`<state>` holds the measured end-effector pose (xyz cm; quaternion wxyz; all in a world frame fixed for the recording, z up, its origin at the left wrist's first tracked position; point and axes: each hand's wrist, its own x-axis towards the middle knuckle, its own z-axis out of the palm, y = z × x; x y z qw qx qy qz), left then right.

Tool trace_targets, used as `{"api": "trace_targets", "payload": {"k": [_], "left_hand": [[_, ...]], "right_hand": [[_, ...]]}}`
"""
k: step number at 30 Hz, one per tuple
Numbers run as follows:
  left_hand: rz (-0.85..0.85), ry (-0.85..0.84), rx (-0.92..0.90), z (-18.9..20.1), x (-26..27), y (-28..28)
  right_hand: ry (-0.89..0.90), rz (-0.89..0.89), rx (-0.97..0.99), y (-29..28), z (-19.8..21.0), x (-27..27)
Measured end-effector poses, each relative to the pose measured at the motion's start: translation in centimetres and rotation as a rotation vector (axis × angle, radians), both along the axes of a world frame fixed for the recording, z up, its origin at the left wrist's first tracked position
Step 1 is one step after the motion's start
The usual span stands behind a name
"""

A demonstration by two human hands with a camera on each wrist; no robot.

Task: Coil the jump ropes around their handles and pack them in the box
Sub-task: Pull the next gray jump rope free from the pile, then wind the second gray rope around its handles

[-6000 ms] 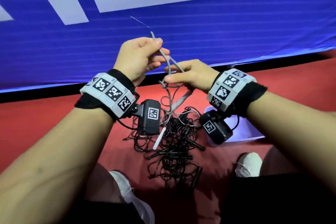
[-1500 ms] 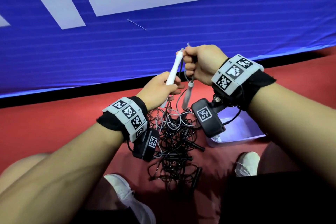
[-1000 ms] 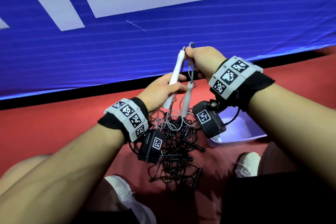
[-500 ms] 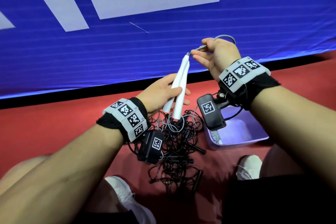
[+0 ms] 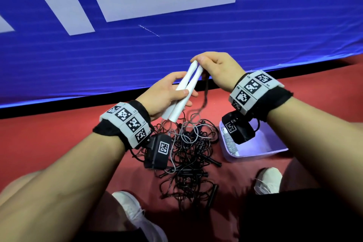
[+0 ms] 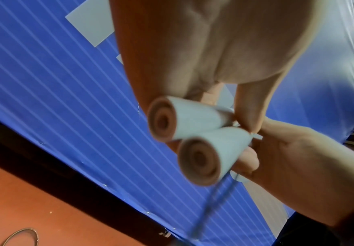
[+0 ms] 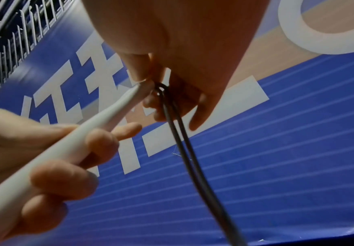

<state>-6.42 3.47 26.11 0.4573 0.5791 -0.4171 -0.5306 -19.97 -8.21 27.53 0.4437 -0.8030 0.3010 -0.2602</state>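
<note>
My left hand [image 5: 167,94] grips the two white handles [image 5: 184,88] of a jump rope side by side; their butt ends [image 6: 197,159] face the left wrist camera. My right hand [image 5: 218,70] pinches the rope at the handles' tips [image 7: 146,86], and two grey strands [image 7: 184,138] hang down from there to the floor pile. A tangle of black jump ropes [image 5: 188,165] lies on the red floor below my hands. The pale purple box [image 5: 261,149] sits to the right of the pile, with a coiled grey rope [image 5: 228,141] inside at its left end.
A blue banner [image 5: 176,45] with white characters stands close ahead, a black strip at its base. My two white shoes [image 5: 133,212] [image 5: 268,180] rest on the red floor on either side of the pile. A rope loop [image 6: 22,236] lies on the floor.
My right hand has come down from holding the rope loop up high and now pinches it against the handle tips. The left hand keeps both handles together.
</note>
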Motion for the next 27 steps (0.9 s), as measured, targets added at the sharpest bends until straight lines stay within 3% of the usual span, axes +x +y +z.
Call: {"api": "trace_targets", "payload": {"k": [8,16,23,27], "left_hand": [[-0.024,-0.058,-0.010,0.5,0.4,0.1],[-0.095,-0.286,0.038,0.3,1.0,0.5],[-0.127,-0.366,-0.003,0.6,1.9,1.3],[-0.160,-0.373,0.039,0.9,1.7,1.7]], "right_hand": [[-0.170,0.013,0.378,-0.1,0.8,-0.2],[-0.248,-0.116,0.338,-0.4,0.5,0.2],[-0.244,-0.125,0.427,-1.2,1.0,0.0],[-0.229,-0.124,0.340,-1.2,0.9,0.0]]}}
